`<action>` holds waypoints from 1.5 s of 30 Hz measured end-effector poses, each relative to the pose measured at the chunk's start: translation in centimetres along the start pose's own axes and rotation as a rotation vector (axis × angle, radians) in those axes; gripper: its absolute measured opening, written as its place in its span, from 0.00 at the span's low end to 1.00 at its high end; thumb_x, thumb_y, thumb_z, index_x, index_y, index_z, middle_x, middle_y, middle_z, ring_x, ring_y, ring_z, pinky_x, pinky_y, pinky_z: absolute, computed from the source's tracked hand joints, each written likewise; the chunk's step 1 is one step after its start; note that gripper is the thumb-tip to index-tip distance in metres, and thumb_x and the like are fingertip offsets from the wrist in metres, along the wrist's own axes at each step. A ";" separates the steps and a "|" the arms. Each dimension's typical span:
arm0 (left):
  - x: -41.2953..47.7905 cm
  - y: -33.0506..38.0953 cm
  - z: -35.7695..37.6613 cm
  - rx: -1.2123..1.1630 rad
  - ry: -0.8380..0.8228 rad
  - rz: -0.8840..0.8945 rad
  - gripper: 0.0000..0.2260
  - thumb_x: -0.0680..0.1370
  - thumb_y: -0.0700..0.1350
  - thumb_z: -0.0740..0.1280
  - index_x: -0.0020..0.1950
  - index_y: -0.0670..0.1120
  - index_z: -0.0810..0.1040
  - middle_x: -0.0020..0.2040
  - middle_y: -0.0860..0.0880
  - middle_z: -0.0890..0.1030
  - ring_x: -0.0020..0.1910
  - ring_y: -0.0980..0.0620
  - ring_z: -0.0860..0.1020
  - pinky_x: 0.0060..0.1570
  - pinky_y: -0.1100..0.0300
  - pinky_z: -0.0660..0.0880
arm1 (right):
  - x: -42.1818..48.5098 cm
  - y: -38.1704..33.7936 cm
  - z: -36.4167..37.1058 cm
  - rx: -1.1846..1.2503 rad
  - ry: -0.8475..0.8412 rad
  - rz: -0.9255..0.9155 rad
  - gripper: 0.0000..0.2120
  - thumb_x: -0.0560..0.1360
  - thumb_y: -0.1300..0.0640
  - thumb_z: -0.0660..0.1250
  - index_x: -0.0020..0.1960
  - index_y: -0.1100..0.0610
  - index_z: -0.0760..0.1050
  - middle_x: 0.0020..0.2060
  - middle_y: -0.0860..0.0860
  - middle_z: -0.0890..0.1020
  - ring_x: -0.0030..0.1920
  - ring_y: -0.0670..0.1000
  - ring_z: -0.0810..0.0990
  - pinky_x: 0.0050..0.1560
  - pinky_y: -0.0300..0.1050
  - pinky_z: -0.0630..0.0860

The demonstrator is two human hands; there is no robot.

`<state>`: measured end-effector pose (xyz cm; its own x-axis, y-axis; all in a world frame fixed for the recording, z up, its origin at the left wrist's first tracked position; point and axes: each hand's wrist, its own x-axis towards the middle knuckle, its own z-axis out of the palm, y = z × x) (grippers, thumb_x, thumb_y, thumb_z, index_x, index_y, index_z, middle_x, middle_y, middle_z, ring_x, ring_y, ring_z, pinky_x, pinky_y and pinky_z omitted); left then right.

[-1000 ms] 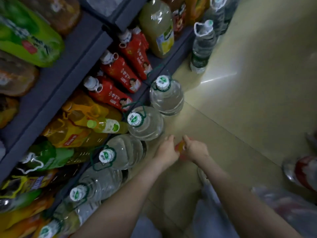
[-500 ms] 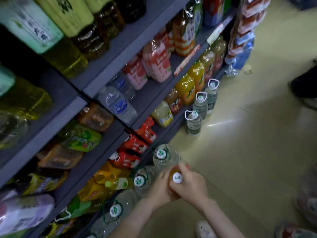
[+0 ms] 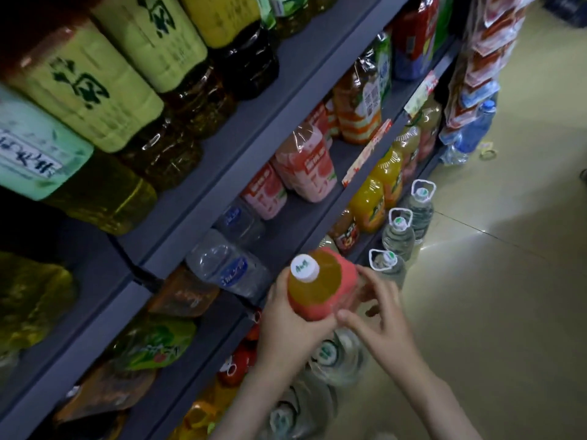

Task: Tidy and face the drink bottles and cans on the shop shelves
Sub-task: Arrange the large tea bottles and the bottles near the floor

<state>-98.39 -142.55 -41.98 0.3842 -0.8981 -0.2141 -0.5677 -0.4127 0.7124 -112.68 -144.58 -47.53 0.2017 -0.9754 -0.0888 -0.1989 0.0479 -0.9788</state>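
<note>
Our left hand (image 3: 286, 331) grips the bottle (image 3: 320, 290) from below, on its shelf side. Our right hand (image 3: 384, 315) lays spread fingers on the pink label, though blur keeps us from telling whether it clasps or only steadies. The bottle hangs in the air in front of the shelves, with its long axis pointing the white cap (image 3: 304, 268) up at us. Matching pink-labelled bottles (image 3: 305, 166) stand on the shelf (image 3: 290, 225) up and left, nearer our left hand. The drink is amber.
</note>
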 end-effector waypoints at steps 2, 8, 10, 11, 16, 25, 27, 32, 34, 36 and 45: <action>2.3 0.6 -1.3 -0.110 0.033 -0.033 0.35 0.56 0.55 0.79 0.61 0.54 0.74 0.52 0.57 0.80 0.51 0.60 0.79 0.51 0.63 0.76 | 1.7 1.1 1.1 -0.046 -0.078 0.008 0.42 0.59 0.30 0.67 0.69 0.29 0.52 0.61 0.37 0.62 0.65 0.39 0.62 0.60 0.29 0.63; 6.7 0.8 -2.2 -0.383 -0.027 -0.178 0.25 0.57 0.51 0.76 0.52 0.46 0.80 0.47 0.48 0.85 0.46 0.49 0.83 0.44 0.55 0.79 | 5.9 1.9 4.0 -0.289 -0.005 -0.176 0.56 0.57 0.45 0.74 0.73 0.39 0.40 0.71 0.44 0.52 0.74 0.53 0.50 0.72 0.59 0.57; 7.4 1.0 -1.8 -0.371 -0.038 -0.193 0.29 0.54 0.55 0.74 0.53 0.47 0.80 0.47 0.48 0.85 0.46 0.50 0.83 0.42 0.58 0.77 | 6.4 2.2 3.9 -0.274 0.020 -0.167 0.56 0.55 0.50 0.76 0.73 0.42 0.44 0.66 0.44 0.56 0.69 0.51 0.55 0.66 0.50 0.61; 7.7 1.0 -1.5 -0.356 -0.039 -0.199 0.31 0.53 0.57 0.73 0.54 0.47 0.79 0.47 0.49 0.85 0.46 0.50 0.83 0.41 0.59 0.77 | 6.5 2.4 3.9 -0.260 0.029 -0.156 0.56 0.55 0.51 0.77 0.72 0.43 0.46 0.63 0.43 0.57 0.66 0.49 0.56 0.63 0.47 0.61; 8.4 1.5 0.7 -0.331 0.069 -0.231 0.32 0.52 0.59 0.74 0.54 0.51 0.79 0.47 0.52 0.84 0.47 0.51 0.83 0.52 0.48 0.78 | 7.6 3.6 3.9 -0.129 0.021 -0.117 0.53 0.56 0.53 0.75 0.72 0.44 0.47 0.57 0.37 0.53 0.61 0.42 0.54 0.61 0.44 0.59; 11.0 2.7 1.5 0.028 0.296 -0.075 0.39 0.49 0.62 0.73 0.61 0.61 0.70 0.58 0.57 0.77 0.56 0.54 0.77 0.55 0.48 0.76 | 13.0 2.5 3.7 0.076 -0.111 -0.102 0.46 0.65 0.43 0.71 0.74 0.44 0.46 0.64 0.37 0.58 0.68 0.41 0.61 0.67 0.46 0.67; 11.4 3.1 1.9 0.020 0.253 -0.038 0.40 0.50 0.60 0.75 0.62 0.63 0.70 0.59 0.57 0.77 0.57 0.54 0.77 0.56 0.47 0.76 | 13.2 2.5 3.2 0.054 -0.075 -0.097 0.47 0.63 0.37 0.67 0.73 0.43 0.45 0.69 0.41 0.57 0.73 0.44 0.56 0.70 0.49 0.64; 11.0 5.1 3.5 0.070 0.107 0.060 0.39 0.50 0.62 0.75 0.60 0.70 0.68 0.58 0.68 0.73 0.56 0.66 0.74 0.54 0.61 0.74 | 13.1 1.9 0.8 0.006 0.110 -0.109 0.48 0.59 0.34 0.66 0.71 0.48 0.48 0.63 0.44 0.62 0.65 0.40 0.58 0.63 0.39 0.63; 11.1 6.4 4.1 0.063 0.028 0.067 0.37 0.51 0.61 0.77 0.57 0.72 0.68 0.56 0.70 0.73 0.55 0.69 0.74 0.52 0.65 0.73 | 13.1 2.2 -0.6 0.028 0.158 -0.065 0.50 0.56 0.37 0.70 0.71 0.53 0.55 0.60 0.45 0.66 0.62 0.44 0.64 0.60 0.44 0.68; 11.5 7.7 4.5 0.027 -0.051 0.049 0.37 0.52 0.61 0.77 0.59 0.69 0.70 0.55 0.66 0.76 0.53 0.68 0.76 0.52 0.64 0.75 | 13.2 2.5 -2.0 0.049 0.180 -0.007 0.51 0.54 0.39 0.73 0.71 0.54 0.59 0.60 0.47 0.70 0.63 0.49 0.69 0.60 0.49 0.71; 17.4 8.4 5.2 -0.126 0.417 -0.025 0.29 0.73 0.51 0.71 0.71 0.53 0.64 0.61 0.50 0.76 0.57 0.55 0.76 0.46 0.73 0.72 | 17.1 2.8 -6.4 0.053 0.156 0.028 0.54 0.51 0.48 0.82 0.71 0.49 0.58 0.60 0.46 0.70 0.62 0.49 0.69 0.63 0.53 0.71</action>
<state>-100.28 -162.44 -43.23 0.6726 -0.7391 0.0380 -0.4714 -0.3882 0.7919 -115.96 -162.56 -50.58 0.0447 -0.9949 -0.0900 -0.1506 0.0824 -0.9852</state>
